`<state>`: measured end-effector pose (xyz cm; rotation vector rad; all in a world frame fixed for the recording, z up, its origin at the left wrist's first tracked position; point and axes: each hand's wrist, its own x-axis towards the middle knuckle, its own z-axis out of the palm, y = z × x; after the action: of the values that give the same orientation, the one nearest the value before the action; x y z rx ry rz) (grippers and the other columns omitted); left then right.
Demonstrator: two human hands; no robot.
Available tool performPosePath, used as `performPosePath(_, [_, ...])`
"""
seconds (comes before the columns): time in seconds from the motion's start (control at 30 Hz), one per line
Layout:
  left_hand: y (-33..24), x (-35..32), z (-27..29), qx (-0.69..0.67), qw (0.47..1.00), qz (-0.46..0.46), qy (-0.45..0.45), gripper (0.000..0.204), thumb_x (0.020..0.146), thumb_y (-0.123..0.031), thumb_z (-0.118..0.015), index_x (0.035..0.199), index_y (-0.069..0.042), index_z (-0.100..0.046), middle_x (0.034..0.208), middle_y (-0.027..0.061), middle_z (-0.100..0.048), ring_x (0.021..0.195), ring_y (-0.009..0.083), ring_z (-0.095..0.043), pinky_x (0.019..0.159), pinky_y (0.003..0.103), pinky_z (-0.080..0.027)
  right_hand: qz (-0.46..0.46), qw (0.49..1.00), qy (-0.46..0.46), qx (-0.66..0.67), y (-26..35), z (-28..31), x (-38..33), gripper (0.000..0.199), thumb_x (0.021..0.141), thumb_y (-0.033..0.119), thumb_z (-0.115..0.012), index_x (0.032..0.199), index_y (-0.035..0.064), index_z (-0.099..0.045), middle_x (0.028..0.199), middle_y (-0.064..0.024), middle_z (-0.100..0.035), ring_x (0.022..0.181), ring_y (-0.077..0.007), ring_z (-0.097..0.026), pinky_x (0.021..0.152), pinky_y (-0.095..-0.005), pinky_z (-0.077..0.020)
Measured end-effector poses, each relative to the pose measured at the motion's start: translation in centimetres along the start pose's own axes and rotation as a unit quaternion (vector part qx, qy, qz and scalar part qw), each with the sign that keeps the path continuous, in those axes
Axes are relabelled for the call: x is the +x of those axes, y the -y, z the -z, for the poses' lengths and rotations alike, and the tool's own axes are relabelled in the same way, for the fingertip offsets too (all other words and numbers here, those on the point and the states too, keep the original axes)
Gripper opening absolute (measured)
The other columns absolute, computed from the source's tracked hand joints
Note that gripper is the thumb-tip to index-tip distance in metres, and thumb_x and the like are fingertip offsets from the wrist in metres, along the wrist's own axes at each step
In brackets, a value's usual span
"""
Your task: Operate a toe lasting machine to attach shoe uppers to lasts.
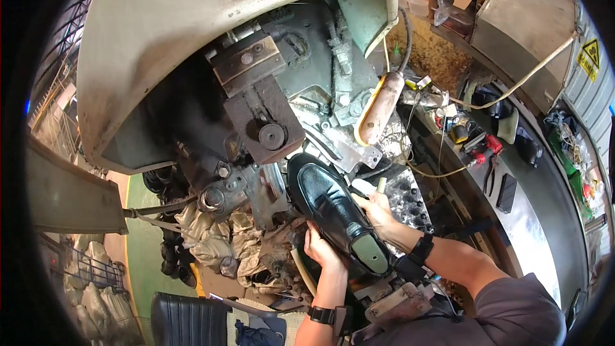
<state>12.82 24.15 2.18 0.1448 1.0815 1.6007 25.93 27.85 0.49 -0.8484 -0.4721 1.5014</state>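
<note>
A glossy black shoe upper [323,200] on a last sits in front of a large grey-green machine [282,83], its toe pointing into the machine's dark metal jaws. My left hand [320,248] grips the shoe's left side near the heel. My right hand [373,208] holds its right side. The green top of the last [371,253] shows at the heel end. Both wrists wear dark bands.
A beige machine hood [192,19] arches overhead. Crumpled rags [218,237] hang at lower left. A metal bench [532,198] on the right carries pliers, red-handled tools, a dark flat block and cables. A black seat [186,320] is below.
</note>
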Motion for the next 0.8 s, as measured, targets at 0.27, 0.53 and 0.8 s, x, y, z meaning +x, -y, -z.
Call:
performPosePath(0.27, [0.9, 0.7, 0.6, 0.017, 0.998, -0.045, -0.027, 0.034, 0.105, -0.029, -0.053, 0.109, 0.001, -0.067, 0.105, 0.0093, -0.07, 0.091, 0.0202, -0.066, 0.081, 0.035, -0.055, -0.009, 0.999, 0.04, -0.004, 0.1, 0.1, 0.4, 0.023, 0.095, 0.005, -0.067, 0.116, 0.0021, -0.061, 0.1, -0.0058, -0.07, 0.083, -0.0138, -0.068, 0.074, -0.0295, -0.0585])
performPosePath(0.53, [1.8, 1.0, 0.7, 0.012, 0.997, -0.056, -0.059, 0.032, 0.106, -0.03, -0.052, 0.098, -0.002, -0.066, 0.098, 0.0051, -0.07, 0.079, 0.017, -0.064, 0.073, 0.032, -0.054, -0.024, 0.999, 0.025, -0.039, 0.5, 0.4, 0.6, 0.036, 0.093, 0.007, -0.07, 0.125, 0.0006, -0.057, 0.102, -0.0078, -0.069, 0.088, -0.0134, -0.066, 0.076, -0.0287, -0.0559])
performPosePath(0.8, [2.8, 2.6, 2.1, 0.072, 0.985, -0.154, -0.041, 0.036, 0.107, -0.029, -0.052, 0.086, -0.003, -0.066, 0.085, 0.0007, -0.066, 0.073, 0.01, -0.058, 0.066, 0.028, -0.049, 0.0, 1.0, 0.024, 0.002, -0.1, 0.1, 0.4, 0.04, 0.093, 0.008, -0.07, 0.129, 0.0005, -0.055, 0.107, -0.0101, -0.07, 0.088, -0.014, -0.068, 0.078, -0.0292, -0.0561])
